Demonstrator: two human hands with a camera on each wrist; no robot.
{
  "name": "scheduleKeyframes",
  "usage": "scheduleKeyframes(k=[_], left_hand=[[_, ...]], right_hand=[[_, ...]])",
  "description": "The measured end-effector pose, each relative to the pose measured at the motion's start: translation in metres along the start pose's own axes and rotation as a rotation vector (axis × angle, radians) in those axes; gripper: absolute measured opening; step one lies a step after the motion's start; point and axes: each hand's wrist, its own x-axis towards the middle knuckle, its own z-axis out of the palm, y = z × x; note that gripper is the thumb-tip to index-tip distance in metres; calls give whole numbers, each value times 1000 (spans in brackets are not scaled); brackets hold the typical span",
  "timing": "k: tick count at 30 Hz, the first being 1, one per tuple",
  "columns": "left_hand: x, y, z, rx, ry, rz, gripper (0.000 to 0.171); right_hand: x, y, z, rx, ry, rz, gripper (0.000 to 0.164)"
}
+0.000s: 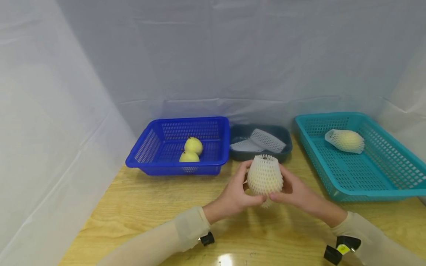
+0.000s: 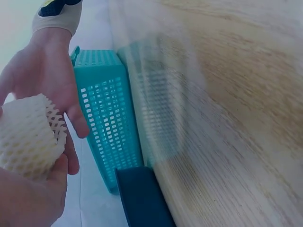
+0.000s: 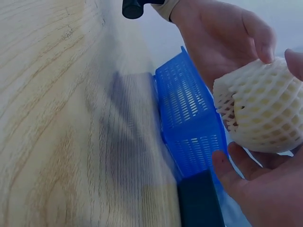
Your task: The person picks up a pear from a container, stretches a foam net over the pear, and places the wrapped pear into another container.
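Note:
A pale yellow pear in a white foam net sleeve is held up between both hands above the table. My left hand grips its left side, thumb in front and fingers behind. On the other side my right hand holds it the same way, with the thumb on the lower front. The sleeve's open end points up in the head view. Through the net the pear's yellow skin shows in the right wrist view. The fingertips behind the pear are partly hidden in the head view.
A blue basket at the left holds two bare pears. Behind the hands, a dark teal tray contains foam net sleeves. At the right, a turquoise basket holds a sleeved pear. White sheeting borders the wooden table.

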Motion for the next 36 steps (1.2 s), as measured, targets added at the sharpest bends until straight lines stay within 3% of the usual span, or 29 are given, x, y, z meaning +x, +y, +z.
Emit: scheduleKeyframes(k=[6, 14, 22, 31, 36], left_hand=[[4, 2, 2, 49, -5, 5, 83], [14, 1, 8, 92, -39, -50, 83], [31, 2, 20, 120, -93, -102, 81], [52, 3, 44, 224, -169, -177, 44], [64, -1, 57, 218, -171, -237, 39]], right_hand=[[-4, -6, 0, -140, 91, -3, 79], [-10, -21, -2, -283, 265, 138, 80], [-20, -36, -17, -337, 307, 150, 81], [-25, -64, -48, -383, 346, 178, 81], [-25, -76, -68, -392, 363, 219, 85]])
